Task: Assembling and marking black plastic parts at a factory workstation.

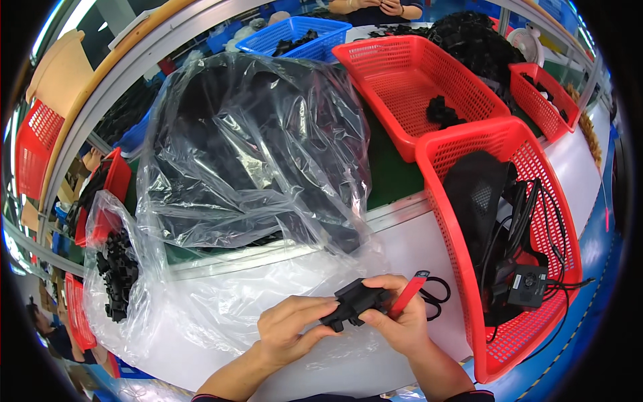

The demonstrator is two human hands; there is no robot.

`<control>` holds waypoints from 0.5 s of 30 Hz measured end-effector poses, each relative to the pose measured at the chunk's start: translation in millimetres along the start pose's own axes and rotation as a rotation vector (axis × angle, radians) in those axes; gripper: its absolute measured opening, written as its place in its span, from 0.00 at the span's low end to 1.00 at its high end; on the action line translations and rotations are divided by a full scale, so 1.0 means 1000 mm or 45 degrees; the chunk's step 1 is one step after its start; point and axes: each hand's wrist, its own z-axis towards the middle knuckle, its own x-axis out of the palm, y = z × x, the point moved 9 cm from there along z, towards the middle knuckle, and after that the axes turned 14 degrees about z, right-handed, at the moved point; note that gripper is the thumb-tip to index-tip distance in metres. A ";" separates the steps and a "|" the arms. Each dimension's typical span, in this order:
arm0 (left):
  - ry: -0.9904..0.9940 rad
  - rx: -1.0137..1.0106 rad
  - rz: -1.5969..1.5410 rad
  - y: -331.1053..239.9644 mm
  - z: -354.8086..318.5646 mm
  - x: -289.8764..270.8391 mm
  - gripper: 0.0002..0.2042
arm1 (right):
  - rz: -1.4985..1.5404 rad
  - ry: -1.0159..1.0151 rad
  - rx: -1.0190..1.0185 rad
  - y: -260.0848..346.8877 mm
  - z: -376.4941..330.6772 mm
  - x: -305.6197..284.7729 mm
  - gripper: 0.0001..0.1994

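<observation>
Over the white near part of the table, both hands grip one small, blocky black plastic part (355, 303). The fingers and thumb of my left hand (288, 328) pinch its left end. With fingertips and thumb, my right hand (400, 321) holds its right end. A slim red tool (408, 295) with a dark tip also sits in my right hand, pointing up and away; its exact kind is unclear. Just right of that hand lie thin black loops (439, 295), partly hidden, which I cannot identify.
A large clear plastic bag (254, 154) of dark contents fills the middle. Left is a smaller bag with black parts (119, 275). A red basket (462, 295) with cables stands right; another red basket (388, 87) and a blue basket (321, 30) stand behind. Another person's hands (390, 7) are beyond.
</observation>
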 end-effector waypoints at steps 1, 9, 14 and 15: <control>-0.003 -0.007 -0.022 0.002 -0.001 0.001 0.17 | -0.049 -0.004 0.043 -0.001 0.000 -0.002 0.15; 0.014 -0.082 -0.104 0.013 -0.008 0.009 0.17 | -0.475 0.126 -0.204 0.014 0.000 0.005 0.12; -0.083 -0.047 -0.168 0.006 -0.006 0.004 0.23 | -0.079 0.067 -0.136 0.000 -0.001 -0.004 0.12; -0.124 -0.049 -0.180 0.005 -0.006 0.002 0.24 | 0.101 0.014 -0.015 -0.009 -0.003 -0.009 0.11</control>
